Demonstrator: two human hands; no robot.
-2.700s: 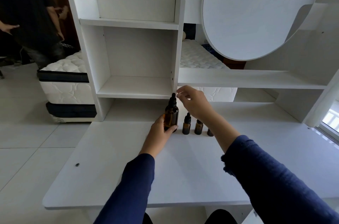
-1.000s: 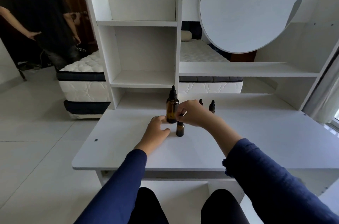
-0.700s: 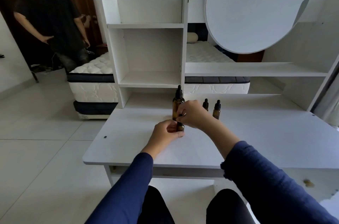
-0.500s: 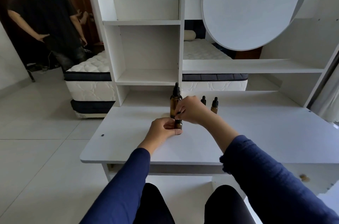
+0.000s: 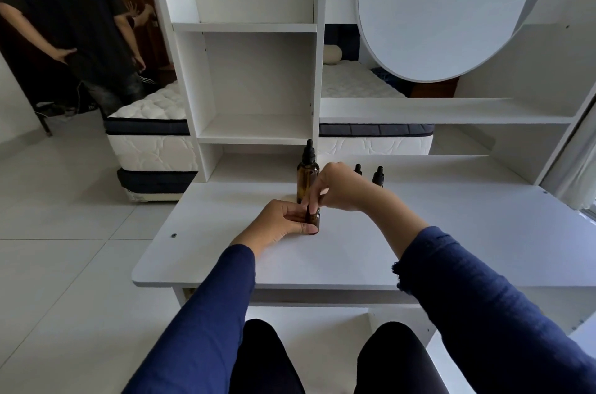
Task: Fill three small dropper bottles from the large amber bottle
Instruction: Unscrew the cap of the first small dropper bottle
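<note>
The left grip (image 5: 280, 221) is curled round the body of a small dropper bottle (image 5: 313, 220), thumb and fingers closed on the glass, holding it upright on the tabletop (image 5: 451, 232). The right grip (image 5: 345, 188) reaches over from above and pinches that bottle's black cap between thumb and fingertips (the cap is mostly hidden under them). At 12 o'clock from the held bottle, just behind the fingers, the large amber bottle (image 5: 308, 175) stands upright with its dropper cap on. At about 2 o'clock stand a second small bottle (image 5: 358, 168), half hidden by the right grip, and a third small bottle (image 5: 378, 176), both capped. Farther out at 12 o'clock rises a white shelf unit (image 5: 258, 87), with a round white panel (image 5: 451, 6) at 1 o'clock, and at 10 o'clock a mattress (image 5: 154, 145) with a person in dark clothes (image 5: 74, 22) beside it
</note>
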